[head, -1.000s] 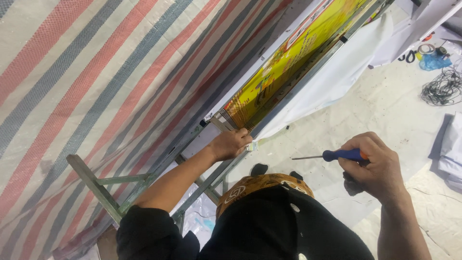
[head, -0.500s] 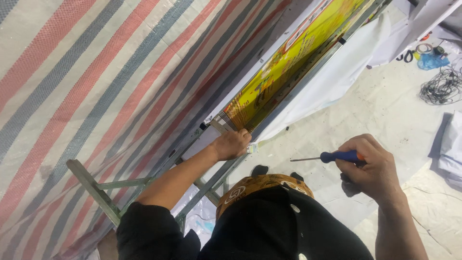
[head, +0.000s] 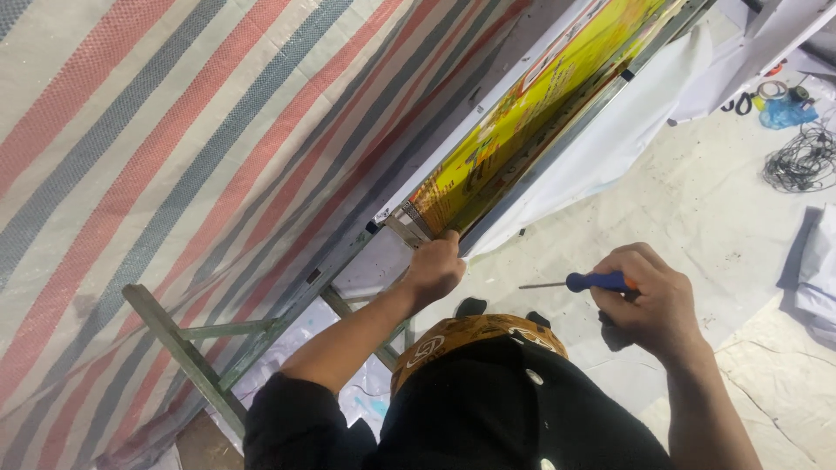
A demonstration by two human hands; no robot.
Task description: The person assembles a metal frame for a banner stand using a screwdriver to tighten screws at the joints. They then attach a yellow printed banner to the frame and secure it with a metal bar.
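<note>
My left hand [head: 435,265] grips the lower corner of a long metal frame [head: 557,148] that holds a yellow printed banner [head: 522,122]. A white sheet [head: 610,148] hangs from the frame's lower edge. My right hand [head: 651,300] is closed around a blue-handled screwdriver [head: 596,282]. It holds the tool level in the air, with the thin shaft pointing left towards the frame and its tip apart from it. The brim of a brown cap [head: 475,335] and a black top [head: 522,409] fill the bottom middle of the view.
A red, grey and white striped tarp [head: 174,148] covers the left side. A green angled ladder frame [head: 187,357] stands below it. On the pale floor at the right lie tangled black cables [head: 801,157], a blue bag [head: 784,113] and folded white sheets [head: 814,270].
My right hand with the screwdriver has drifted slightly left. My left hand stays on the frame corner.
</note>
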